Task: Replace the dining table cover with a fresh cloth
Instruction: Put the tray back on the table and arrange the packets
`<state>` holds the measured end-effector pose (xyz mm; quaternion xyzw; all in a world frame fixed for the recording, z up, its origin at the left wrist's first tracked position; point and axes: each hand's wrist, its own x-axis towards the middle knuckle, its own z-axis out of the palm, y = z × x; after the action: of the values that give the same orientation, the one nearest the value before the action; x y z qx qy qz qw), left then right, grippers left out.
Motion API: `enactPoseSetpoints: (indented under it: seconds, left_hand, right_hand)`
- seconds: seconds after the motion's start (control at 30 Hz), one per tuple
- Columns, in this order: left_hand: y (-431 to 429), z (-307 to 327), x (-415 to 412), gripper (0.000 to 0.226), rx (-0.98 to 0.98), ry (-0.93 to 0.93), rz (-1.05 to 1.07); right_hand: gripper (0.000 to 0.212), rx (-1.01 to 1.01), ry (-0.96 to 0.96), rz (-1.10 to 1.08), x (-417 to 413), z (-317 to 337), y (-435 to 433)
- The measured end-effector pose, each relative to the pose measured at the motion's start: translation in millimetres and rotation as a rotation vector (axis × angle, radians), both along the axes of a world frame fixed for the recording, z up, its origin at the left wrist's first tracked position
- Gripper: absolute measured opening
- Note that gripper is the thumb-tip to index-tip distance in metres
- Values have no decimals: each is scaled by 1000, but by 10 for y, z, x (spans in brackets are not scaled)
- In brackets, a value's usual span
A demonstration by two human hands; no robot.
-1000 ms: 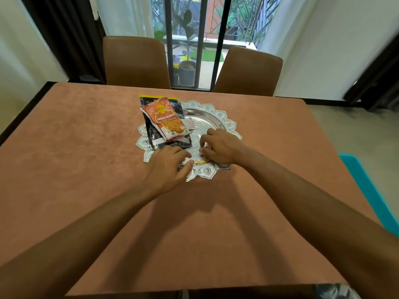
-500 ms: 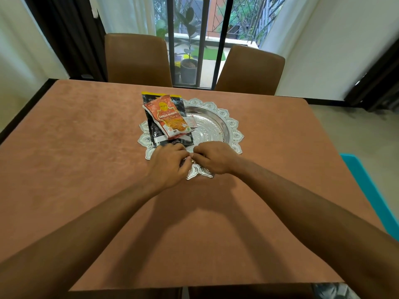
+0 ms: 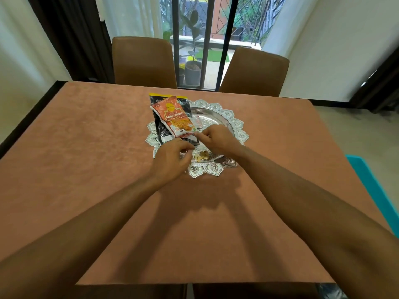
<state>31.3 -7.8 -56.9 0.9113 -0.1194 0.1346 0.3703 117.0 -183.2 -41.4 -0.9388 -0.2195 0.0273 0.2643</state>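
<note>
Both forearms reach forward from the near edge of the table and converge over the middle of it. The left hand (image 3: 172,159) is palm down over the near left part of a silver tray (image 3: 238,131), its wrist straight and knuckles raised. The right hand (image 3: 218,140) lies a little farther in, over the tray's centre, angled toward the left hand so the two nearly meet.

The table cover (image 3: 90,147), a plain reddish-brown cloth, lies flat across the whole table top, reaching all four edges, with its long axis running left to right. The tray sits on it near the middle, slightly toward the far edge.

The left hand's fingers (image 3: 185,151) are curled inward with the tips drawn together; whether they pinch anything cannot be told. The right hand's fingers (image 3: 205,134) are also bent and bunched, with the thumb and forefinger close together just beside the lower corner of an orange snack packet (image 3: 176,118); contact cannot be made out. That packet lies on a black packet (image 3: 164,134), both slanting across the tray's left side. A few small tan pieces (image 3: 203,156) lie in the tray between the two hands.

Two brown chairs (image 3: 143,62) stand at the far edge.
</note>
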Motion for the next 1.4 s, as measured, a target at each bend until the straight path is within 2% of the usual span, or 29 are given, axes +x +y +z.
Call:
enactPoseSetpoints:
  seconds: [0.1,0.17,0.3,0.4,0.47,0.5,0.6,0.67,0.7,0.77,0.87,1.0,1.1,1.2,1.27,1.4]
  left_hand:
    - [-52,105,-70,17,-210,27,119]
    - [-113,185,-104,20,-441,148,199]
    - [-335,442,-132,36,-1217,542,256]
    - [-454,544,-157,37,-1805,645,137]
    - [-444,563,-205,44,-1964,672,64]
    - [-438,561,-234,46,-1977,660,87]
    - [-432,605,-321,44,-2058,467,212]
    - [-419,650,-355,43,-2108,358,307]
    - [-397,628,-357,43,-2088,361,339]
    - [-322,609,-406,41,-2039,432,349]
    - [-231,566,-444,39,-2097,506,302]
    - [-133,497,-315,41,-1986,621,384]
    - [-81,450,-192,29,-1867,708,418]
    - [-97,475,-105,39,-1884,738,421]
    - [-76,475,-51,39,-1845,778,446]
    - [-40,464,51,40,-1724,878,425]
  right_hand:
    - [65,165,-72,-101,-40,164,119]
    - [63,278,-102,-127,-101,257,232]
    - [58,461,-114,-105,-316,354,522]
    - [58,397,-164,-83,-548,378,764]
    - [55,363,-172,-95,-648,348,847]
    - [53,328,-168,-86,-683,328,852]
    - [44,202,-213,30,-800,244,867]
    - [39,220,-240,112,-877,221,878]
    - [38,239,-252,144,-898,221,886]
    - [36,242,-278,185,-907,225,901]
    - [34,241,-353,188,-885,220,881]
    - [38,295,-394,200,-852,250,774]
    - [38,352,-400,107,-770,322,608]
    - [30,396,-396,-58,-604,357,358]
    - [30,337,-360,-161,-450,348,153]
    - [31,-37,-144,-199,-90,246,-236]
